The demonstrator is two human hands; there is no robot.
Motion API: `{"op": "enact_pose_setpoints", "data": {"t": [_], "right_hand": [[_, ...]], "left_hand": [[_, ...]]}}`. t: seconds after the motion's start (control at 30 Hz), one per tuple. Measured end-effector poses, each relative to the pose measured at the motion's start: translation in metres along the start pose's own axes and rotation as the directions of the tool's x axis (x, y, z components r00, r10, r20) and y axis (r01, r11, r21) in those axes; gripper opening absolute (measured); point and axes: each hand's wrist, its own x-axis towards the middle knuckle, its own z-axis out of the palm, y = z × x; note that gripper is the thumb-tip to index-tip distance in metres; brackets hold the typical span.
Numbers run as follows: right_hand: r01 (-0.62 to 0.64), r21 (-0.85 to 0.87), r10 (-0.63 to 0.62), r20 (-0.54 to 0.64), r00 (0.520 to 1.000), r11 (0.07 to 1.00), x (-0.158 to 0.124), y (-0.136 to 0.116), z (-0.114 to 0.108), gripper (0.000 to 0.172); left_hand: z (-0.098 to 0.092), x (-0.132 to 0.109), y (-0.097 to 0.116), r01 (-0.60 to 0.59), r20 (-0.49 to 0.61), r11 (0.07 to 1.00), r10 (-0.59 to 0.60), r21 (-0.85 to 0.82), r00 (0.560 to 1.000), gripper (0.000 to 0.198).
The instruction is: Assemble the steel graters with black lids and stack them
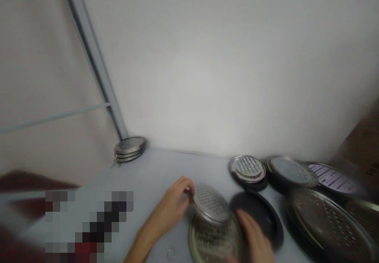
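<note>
My left hand pinches the left edge of an oval metal grater, which is tilted above a larger round metal grater. My right hand is at the larger grater's right side, fingers stretched out and somewhat blurred; whether it touches the rim I cannot tell. Just beyond that hand lies a dark shallow dish, partly hidden by it. A small clear ring-like item rests on the table below my left forearm.
A stack of graters stands at the table's back left corner. Along the right are a small grater on a dark base, a grey-faced grater, a purple-white one and a big one. A wall closes the back.
</note>
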Motion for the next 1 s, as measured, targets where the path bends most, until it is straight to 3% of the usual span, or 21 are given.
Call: {"op": "enact_pose_setpoints", "data": {"t": [0.13, 0.3, 0.43, 0.5, 0.6, 0.7, 0.8, 1.0], "right_hand": [[0.061, -0.068, -0.057, 0.063, 0.996, 0.996, -0.008, 0.004, 0.007, 0.076], [0.137, -0.166, -0.126, 0.070, 0.990, 0.977, -0.014, 0.007, 0.019, 0.076], [0.156, -0.150, -0.145, 0.084, 0.986, 0.976, -0.014, 0.009, 0.020, 0.065], [0.150, -0.130, -0.140, 0.087, 0.986, 0.980, -0.013, 0.008, 0.018, 0.061], [0.134, -0.118, -0.123, 0.095, 0.988, 0.984, -0.010, 0.004, 0.013, 0.065], [0.135, -0.088, -0.125, 0.112, 0.986, 0.987, -0.006, -0.002, 0.004, 0.090], [0.138, -0.044, -0.130, 0.140, 0.982, 0.989, -0.002, -0.007, -0.007, 0.109], [0.129, -0.029, -0.122, 0.168, 0.978, 0.991, 0.003, -0.015, -0.021, 0.106]], "left_hand": [[-0.004, -0.006, -0.004, 0.032, 0.199, 0.999, -0.029, -0.011, 0.980, 0.024], [-0.005, -0.012, -0.006, 0.044, 0.407, 0.999, -0.036, -0.010, 0.913, 0.030], [0.008, -0.010, -0.014, 0.135, 0.233, 0.989, -0.145, 0.059, 0.961, 0.028], [0.017, -0.008, -0.017, 0.190, 0.170, 0.978, -0.203, 0.089, 0.964, 0.025], [0.028, -0.006, -0.018, 0.202, 0.193, 0.972, -0.223, 0.121, 0.956, 0.035], [0.032, -0.006, -0.013, 0.231, 0.192, 0.957, -0.263, 0.176, 0.945, 0.042], [0.034, -0.006, -0.008, 0.217, 0.215, 0.951, -0.264, 0.219, 0.940, 0.036], [0.043, -0.007, -0.003, 0.198, 0.197, 0.933, -0.264, 0.302, 0.944, 0.031]]}}
